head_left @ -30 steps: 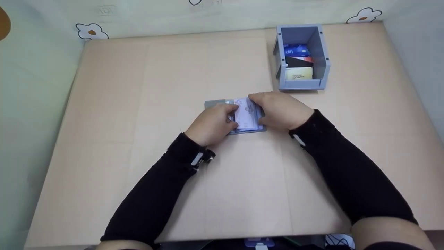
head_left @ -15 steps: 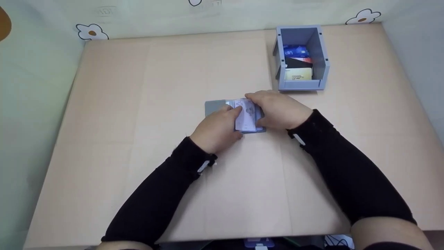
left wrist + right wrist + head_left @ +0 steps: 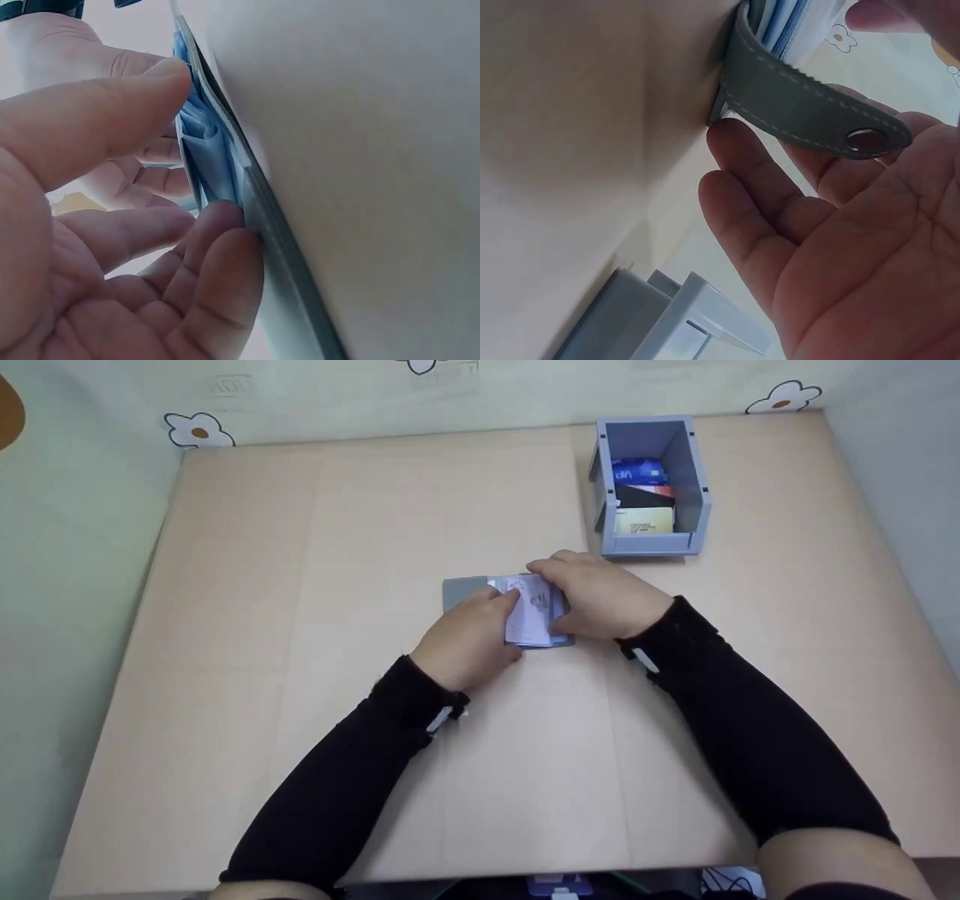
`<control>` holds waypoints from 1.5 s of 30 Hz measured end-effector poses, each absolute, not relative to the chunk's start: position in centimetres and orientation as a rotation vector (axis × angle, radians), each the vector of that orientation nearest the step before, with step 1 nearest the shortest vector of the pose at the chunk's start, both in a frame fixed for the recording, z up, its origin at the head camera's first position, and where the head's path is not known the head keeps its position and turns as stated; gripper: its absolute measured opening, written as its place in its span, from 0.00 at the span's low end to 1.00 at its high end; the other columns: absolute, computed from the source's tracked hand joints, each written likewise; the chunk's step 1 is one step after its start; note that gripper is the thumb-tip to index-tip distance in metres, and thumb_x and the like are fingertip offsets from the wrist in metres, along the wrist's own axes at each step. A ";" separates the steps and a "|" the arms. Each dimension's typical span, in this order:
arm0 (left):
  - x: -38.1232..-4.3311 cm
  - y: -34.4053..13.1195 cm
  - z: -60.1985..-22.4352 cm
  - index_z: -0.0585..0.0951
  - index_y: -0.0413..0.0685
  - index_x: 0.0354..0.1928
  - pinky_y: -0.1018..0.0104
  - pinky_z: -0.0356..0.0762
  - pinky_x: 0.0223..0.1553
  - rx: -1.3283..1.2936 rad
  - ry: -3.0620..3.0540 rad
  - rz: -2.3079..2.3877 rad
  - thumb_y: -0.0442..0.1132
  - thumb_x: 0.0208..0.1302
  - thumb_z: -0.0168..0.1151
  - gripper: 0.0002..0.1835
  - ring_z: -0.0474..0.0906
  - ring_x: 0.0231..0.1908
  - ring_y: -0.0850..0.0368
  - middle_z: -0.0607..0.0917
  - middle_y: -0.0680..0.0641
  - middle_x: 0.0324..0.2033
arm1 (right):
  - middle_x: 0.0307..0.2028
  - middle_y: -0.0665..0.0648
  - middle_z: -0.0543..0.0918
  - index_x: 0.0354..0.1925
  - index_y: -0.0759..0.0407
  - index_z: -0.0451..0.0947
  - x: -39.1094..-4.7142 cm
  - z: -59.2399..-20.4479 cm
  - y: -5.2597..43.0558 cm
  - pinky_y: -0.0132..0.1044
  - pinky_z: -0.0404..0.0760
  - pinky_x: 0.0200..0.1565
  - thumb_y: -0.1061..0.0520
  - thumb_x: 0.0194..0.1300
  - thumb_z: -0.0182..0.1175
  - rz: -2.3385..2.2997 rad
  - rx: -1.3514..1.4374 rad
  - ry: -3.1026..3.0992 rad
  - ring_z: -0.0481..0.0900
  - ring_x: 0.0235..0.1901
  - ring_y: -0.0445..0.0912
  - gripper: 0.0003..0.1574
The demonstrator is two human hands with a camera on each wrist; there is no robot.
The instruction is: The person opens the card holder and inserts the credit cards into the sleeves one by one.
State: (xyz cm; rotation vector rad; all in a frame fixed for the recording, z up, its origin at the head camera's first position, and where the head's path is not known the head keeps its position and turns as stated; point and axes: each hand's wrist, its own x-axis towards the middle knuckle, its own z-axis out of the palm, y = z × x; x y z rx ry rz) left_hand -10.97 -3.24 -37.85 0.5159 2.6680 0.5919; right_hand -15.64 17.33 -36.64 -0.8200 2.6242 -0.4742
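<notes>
A grey-green card holder (image 3: 463,589) lies open on the table, its blue-tinted sleeves (image 3: 215,161) stacked inside. On top of the sleeves is a white ID card (image 3: 527,626) with a small portrait. My left hand (image 3: 466,641) grips the stack from the left, thumb over the card and fingertips at the lower edge. From the right, my right hand (image 3: 609,594) holds the holder, fingers along the upper edge and thumb on the card's right side. The holder's strap (image 3: 795,109), with a metal snap, sticks out towards the right palm.
A grey plastic bin (image 3: 651,544) stands behind the right hand. In it lie a blue card (image 3: 636,472), a black card (image 3: 641,498) and a yellow card (image 3: 645,520). Walls enclose the back and sides of the table (image 3: 360,547).
My left hand has shifted slightly right, its thumb now over the card and its fingers at the lower edge. My right hand has edged left. The card lies flatter on the sleeves.
</notes>
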 end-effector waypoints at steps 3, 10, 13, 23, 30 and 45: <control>-11.0 -3.1 -37.8 0.65 0.40 0.79 0.54 0.78 0.65 0.504 2.667 0.587 0.44 0.67 0.72 0.43 0.78 0.60 0.50 0.76 0.37 0.69 | 0.66 0.62 0.78 0.77 0.62 0.66 -15.6 -36.7 17.3 0.52 0.71 0.72 0.57 0.58 0.78 -0.457 -0.807 2.628 0.75 0.65 0.55 0.53; -11.0 -2.8 -37.9 0.65 0.37 0.79 0.54 0.78 0.65 0.474 2.668 0.544 0.44 0.65 0.74 0.45 0.78 0.60 0.48 0.74 0.34 0.71 | 0.65 0.62 0.79 0.76 0.63 0.66 -15.6 -37.0 17.0 0.51 0.70 0.73 0.53 0.58 0.79 -0.427 -0.799 2.651 0.75 0.65 0.56 0.54; -10.8 -2.7 -37.9 0.67 0.36 0.77 0.53 0.80 0.62 0.481 2.695 0.513 0.45 0.65 0.74 0.44 0.79 0.58 0.47 0.75 0.33 0.68 | 0.66 0.62 0.78 0.76 0.63 0.66 -15.7 -37.1 16.8 0.51 0.70 0.73 0.53 0.58 0.79 -0.419 -0.795 2.658 0.75 0.66 0.56 0.54; -10.3 -1.7 -38.1 0.77 0.29 0.64 0.52 0.86 0.43 0.551 2.823 0.403 0.47 0.72 0.63 0.29 0.82 0.39 0.49 0.83 0.37 0.48 | 0.64 0.63 0.80 0.74 0.62 0.69 -15.9 -37.3 17.1 0.50 0.71 0.72 0.47 0.61 0.77 -0.420 -0.840 2.667 0.76 0.64 0.56 0.50; -10.5 -1.7 -37.9 0.80 0.29 0.57 0.52 0.84 0.42 0.585 2.807 0.381 0.46 0.70 0.62 0.25 0.80 0.37 0.48 0.82 0.38 0.44 | 0.74 0.65 0.73 0.78 0.64 0.63 -16.1 -36.8 17.6 0.52 0.65 0.78 0.57 0.71 0.68 -0.437 -0.755 2.639 0.70 0.75 0.57 0.44; -10.7 -3.2 -37.3 0.70 0.35 0.74 0.52 0.80 0.58 0.515 2.727 0.614 0.49 0.71 0.59 0.36 0.79 0.52 0.48 0.81 0.37 0.59 | 0.62 0.59 0.84 0.81 0.60 0.58 -16.0 -36.7 17.5 0.51 0.78 0.66 0.48 0.67 0.73 -0.498 -0.652 2.666 0.83 0.57 0.53 0.55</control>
